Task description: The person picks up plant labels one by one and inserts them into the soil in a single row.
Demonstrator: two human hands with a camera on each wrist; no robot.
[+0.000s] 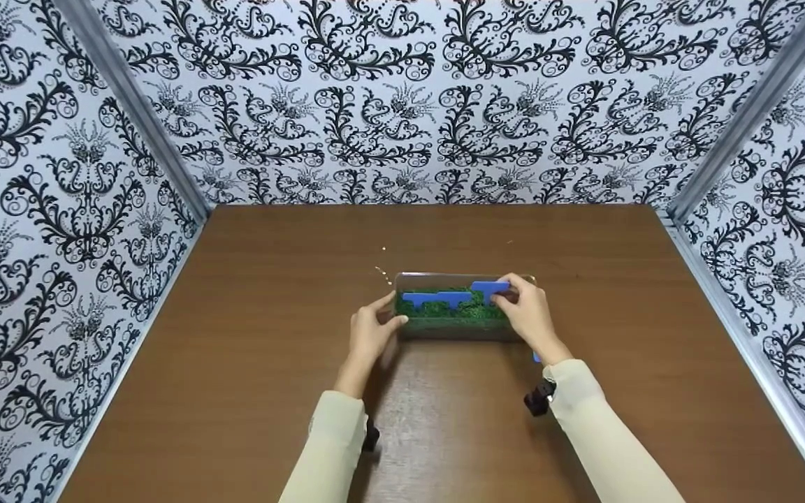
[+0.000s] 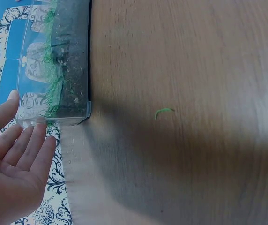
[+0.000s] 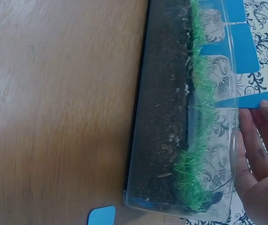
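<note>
A clear plastic box (image 1: 455,329) of dark soil and green grass (image 3: 190,183) stands on the table. My left hand (image 1: 372,332) is at its left end; in the left wrist view the straightish fingers touch the end wall and the thumb lies by the rim. Near the right end, my right hand (image 1: 530,314) pinches a blue T-shaped plant label (image 1: 484,287) between thumb and fingers. That label's narrow part points down toward the grass, and its top sits higher than the others. Further left, blue labels (image 1: 416,299) stand in a row in the box.
Another blue piece (image 3: 102,215) lies on the table (image 1: 270,293) close to the box's right end, partly behind my right wrist in the head view. A grass blade (image 2: 164,111) and pale crumbs (image 1: 383,274) are scattered about. Patterned walls (image 1: 402,140) enclose the table.
</note>
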